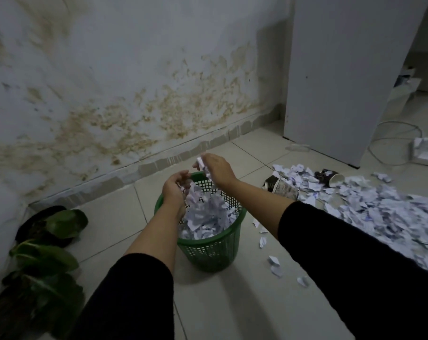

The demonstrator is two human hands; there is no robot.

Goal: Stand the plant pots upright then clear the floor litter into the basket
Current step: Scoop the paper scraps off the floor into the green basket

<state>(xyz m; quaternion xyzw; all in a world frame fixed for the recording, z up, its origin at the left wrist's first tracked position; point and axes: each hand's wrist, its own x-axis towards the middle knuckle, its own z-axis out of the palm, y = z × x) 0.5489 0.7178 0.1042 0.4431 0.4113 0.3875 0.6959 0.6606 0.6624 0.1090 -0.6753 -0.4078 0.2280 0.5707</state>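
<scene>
A green mesh basket (215, 253) stands on the tiled floor, heaped with crumpled paper scraps (205, 217). Both hands hover over its mouth. My left hand (175, 186) is curled with scraps among its fingers at the far left rim. My right hand (216, 168) pinches a few paper pieces (201, 164) above the far rim. A wide spread of torn paper litter (379, 212) covers the floor to the right, with two tipped paper cups (285, 188) (331, 177) in it. Dark plant pots with green leaves (53, 229) (33, 298) stand along the left wall.
A stained wall (134, 94) runs behind the basket. A white cabinet (343, 82) stands at the back right, with a white power strip (425, 153) and cable on the floor beside it. A few stray scraps (275, 265) lie near the basket's right side.
</scene>
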